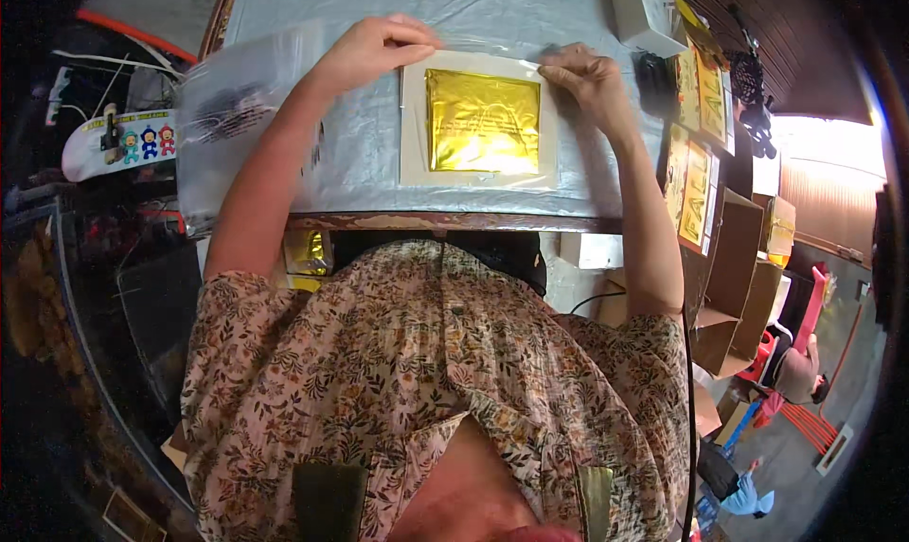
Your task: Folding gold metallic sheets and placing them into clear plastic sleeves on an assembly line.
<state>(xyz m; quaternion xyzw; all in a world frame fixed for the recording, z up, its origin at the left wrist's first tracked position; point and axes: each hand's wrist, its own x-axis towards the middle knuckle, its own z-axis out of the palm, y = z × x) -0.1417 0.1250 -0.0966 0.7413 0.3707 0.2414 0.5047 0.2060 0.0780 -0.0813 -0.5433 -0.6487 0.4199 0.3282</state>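
A shiny gold foil packet point(484, 121) lies on a pale flat card point(414, 154) near the table's front edge. Clear plastic bag film point(483, 48) shows along the card's far edge, stretching between my two hands. My left hand point(374, 52) is at the far left corner, fingers pressed together and slightly smeared by motion. At the far right corner, my right hand point(589, 76) pinches the edge between thumb and fingers. To the left, a stack of clear plastic bags point(213, 144) hangs partly over the table's side, beside my left forearm.
A grey plastic sheet point(369, 177) covers the table. At the right stand a white box point(648, 17), yellow printed boxes point(696, 187) and open cardboard cartons point(734, 277). A white board with cartoon figures point(118, 146) is at the left. Two people point(800, 367) are farther right.
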